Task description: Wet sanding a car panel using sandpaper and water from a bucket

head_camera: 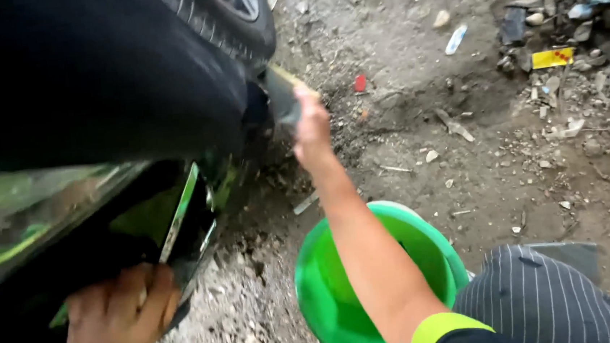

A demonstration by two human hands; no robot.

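Observation:
My right hand (312,124) reaches forward and grips a yellow-and-dark sponge (284,93), pressed against the black bodywork of a motorcycle (109,85) just below its rear tyre (224,18). My left hand (117,320) rests with fingers curled on the lower edge of a shiny green-and-black side panel (171,218) at the bottom left. A bright green plastic bucket (333,300) stands on the ground under my right forearm.
The ground (464,166) is bare dirt and gravel. Rubble and litter lie at the top right, among them a yellow wrapper (552,58), a small red scrap (360,83) and a pale blue piece (456,39). My knee in striped trousers (540,298) is at the bottom right.

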